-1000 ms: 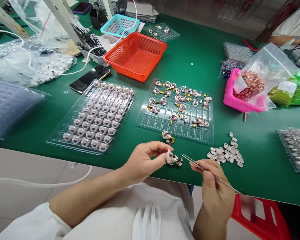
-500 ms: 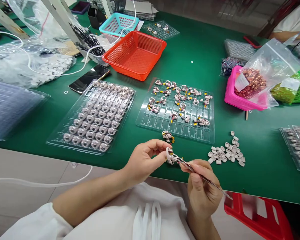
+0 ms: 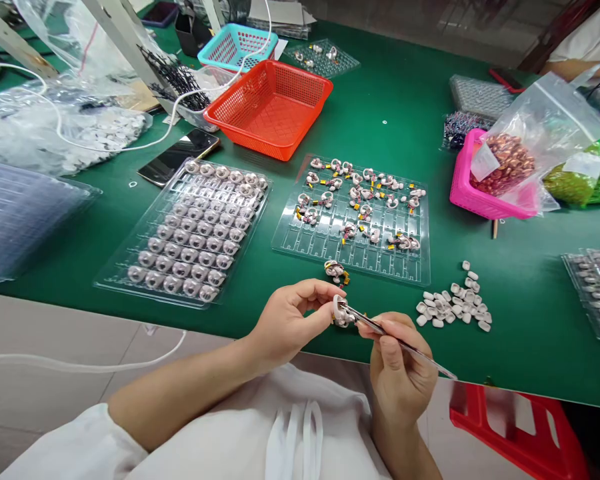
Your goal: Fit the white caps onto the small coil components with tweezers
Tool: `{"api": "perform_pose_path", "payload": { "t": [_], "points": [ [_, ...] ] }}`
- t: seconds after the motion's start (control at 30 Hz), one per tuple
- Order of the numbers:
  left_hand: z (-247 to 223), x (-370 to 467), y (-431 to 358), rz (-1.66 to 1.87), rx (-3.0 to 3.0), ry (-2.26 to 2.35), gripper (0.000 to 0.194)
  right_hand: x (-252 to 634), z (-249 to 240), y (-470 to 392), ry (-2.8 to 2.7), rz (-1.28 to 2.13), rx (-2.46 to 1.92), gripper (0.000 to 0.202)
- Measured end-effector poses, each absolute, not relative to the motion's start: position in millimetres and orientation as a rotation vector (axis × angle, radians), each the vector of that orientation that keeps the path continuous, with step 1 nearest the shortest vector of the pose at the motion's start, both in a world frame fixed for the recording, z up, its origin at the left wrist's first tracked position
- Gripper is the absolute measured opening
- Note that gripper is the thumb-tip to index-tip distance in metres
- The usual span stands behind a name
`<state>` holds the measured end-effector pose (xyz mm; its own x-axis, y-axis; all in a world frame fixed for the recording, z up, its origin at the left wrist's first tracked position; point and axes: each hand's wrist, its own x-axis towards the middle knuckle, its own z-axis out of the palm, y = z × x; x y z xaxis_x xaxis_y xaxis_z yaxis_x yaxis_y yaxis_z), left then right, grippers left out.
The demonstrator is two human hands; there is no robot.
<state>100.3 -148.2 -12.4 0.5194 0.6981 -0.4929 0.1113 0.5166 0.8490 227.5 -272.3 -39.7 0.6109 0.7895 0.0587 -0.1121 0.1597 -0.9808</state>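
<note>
Between thumb and fingers, my left hand [image 3: 293, 320] pinches a small pale curved part [image 3: 341, 312] with wires, above the green table's front edge. Metal tweezers [image 3: 400, 343] are held in my right hand [image 3: 404, 367], their tips touching that part. Just behind lies a similar wired piece [image 3: 335, 270]. A clear tray [image 3: 320, 247] beyond it bears wired pale pieces with yellow tabs. To the left, another clear tray [image 3: 173, 263] holds rows of shiny rounded parts. A loose pile of small white caps [image 3: 455, 307] lies to the right.
A red basket [image 3: 270, 110] and a blue basket [image 3: 237, 47] stand at the back, near a phone [image 3: 180, 157]. At right are a pink basket [image 3: 490, 200] with bags and a filled tray [image 3: 595, 287]. A person's arm [image 3: 575, 68] shows at the far right.
My right hand and the tweezers have shifted slightly left, and the tweezers' tips sit a little further left on the pale part. My left hand has barely moved.
</note>
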Motion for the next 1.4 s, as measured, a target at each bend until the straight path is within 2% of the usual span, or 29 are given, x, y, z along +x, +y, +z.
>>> {"api": "perform_pose_path", "payload": {
  "t": [0.43, 0.97, 1.4],
  "points": [
    [-11.5, 99.1, -147.6, 0.393, 0.915, 0.950, 0.012, 241.2, -45.5, -278.0, -0.850, 0.755, -1.123, 0.027],
    [-10.3, 98.5, -148.8, 0.424, 1.191, 1.028, 0.021, 234.1, -44.6, -273.0, -0.704, 0.634, -1.285, 0.023],
    [-12.4, 98.4, -150.0, 0.451, 1.231, 1.041, 0.019, 233.5, -44.4, -275.5, -0.813, 0.592, -1.292, 0.028]
  ]
}}
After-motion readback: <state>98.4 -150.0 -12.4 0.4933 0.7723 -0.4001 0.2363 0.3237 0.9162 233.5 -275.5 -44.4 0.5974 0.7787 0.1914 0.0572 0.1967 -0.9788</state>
